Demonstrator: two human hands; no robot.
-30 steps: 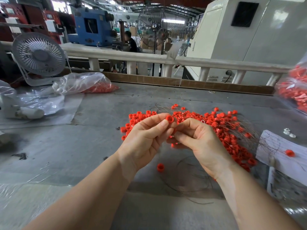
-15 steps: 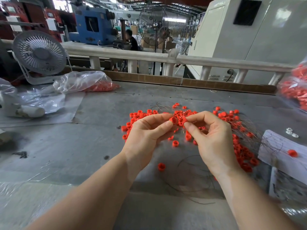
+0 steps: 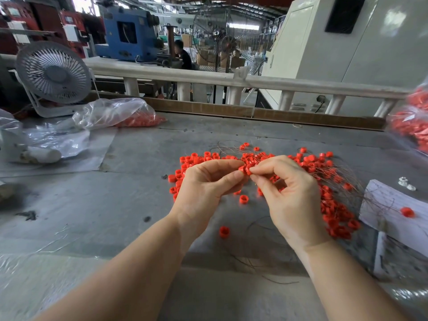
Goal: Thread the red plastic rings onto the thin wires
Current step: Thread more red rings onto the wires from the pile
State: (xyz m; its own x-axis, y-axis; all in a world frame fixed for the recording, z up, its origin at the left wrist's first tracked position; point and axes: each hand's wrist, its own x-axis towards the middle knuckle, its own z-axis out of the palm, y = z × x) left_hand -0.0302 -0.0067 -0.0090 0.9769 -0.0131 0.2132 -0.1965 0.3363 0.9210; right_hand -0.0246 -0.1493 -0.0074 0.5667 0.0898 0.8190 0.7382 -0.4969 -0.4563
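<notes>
Left hand (image 3: 203,188) and right hand (image 3: 291,193) raised together over the middle of the grey worktable (image 3: 139,205), fingertips meeting. Left thumb and forefinger pinch a small red plastic ring (image 3: 246,169); right thumb and forefinger pinched tight right against that same ring, other right fingers curled. Whether the right hand has a wire end in its pinch is too fine to tell. Loose pile of red plastic rings (image 3: 324,193) spread on the table behind and to the right of the hands, running from mid-table toward the right edge, tangled with a bundle of thin brownish wires (image 3: 347,179). One stray red ring (image 3: 224,232) lies alone nearer the front edge, below the hands; another stray ring (image 3: 243,199) just under the fingers. Loop of thin wire (image 3: 261,262) on the table below the right wrist. White paper sheet (image 3: 389,205) at the right edge with a single red ring (image 3: 407,212) on it. Clear plastic bag of red rings (image 3: 120,114) near the far left side, grey desk fan (image 3: 54,72) behind it at the far left corner. Second bag of red rings (image 3: 414,121) at the far right edge, blurred.
</notes>
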